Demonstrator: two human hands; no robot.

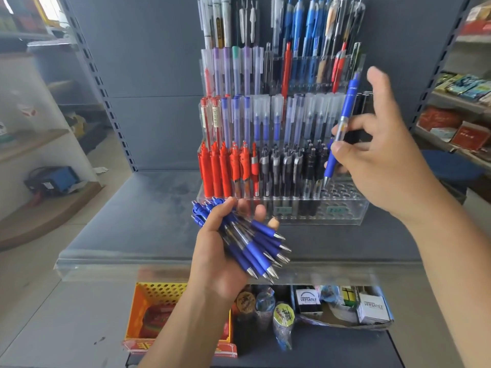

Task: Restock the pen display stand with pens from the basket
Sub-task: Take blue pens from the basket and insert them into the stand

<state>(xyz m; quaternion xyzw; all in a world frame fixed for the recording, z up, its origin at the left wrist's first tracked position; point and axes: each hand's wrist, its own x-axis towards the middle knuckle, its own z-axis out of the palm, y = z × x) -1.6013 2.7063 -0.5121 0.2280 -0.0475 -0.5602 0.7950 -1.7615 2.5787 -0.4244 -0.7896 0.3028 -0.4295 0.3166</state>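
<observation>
Clear plastic forms the stand (345, 215), which sits on a grey shelf (132, 221) against the back panel; it rises in steps, and each step carries upright pens. In the head view, the lowest step has red pens (225, 171) at its left and black pens (292, 168) in its middle; at its right end there are open holes (345, 193). The right hand (377, 160) pinches one blue pen (342, 128) between the thumb and curled fingers, while the index finger points up; the pen is tilted, with its tip down and just over those holes, beside the last black pen; I cannot tell if the tip touches the stand. The left hand (220, 251) is lower, in front of the stand, palm up; its fingers curl round a bundle (255, 248) of blue pens, whose silver tips point to the right and toward the camera. The basket (148, 301), orange and yellow with perforated walls, stands on a lower level under the left forearm; something red lies in it, but I cannot tell what. To its right stand white boxes (308, 301) among small wrapped goods.
</observation>
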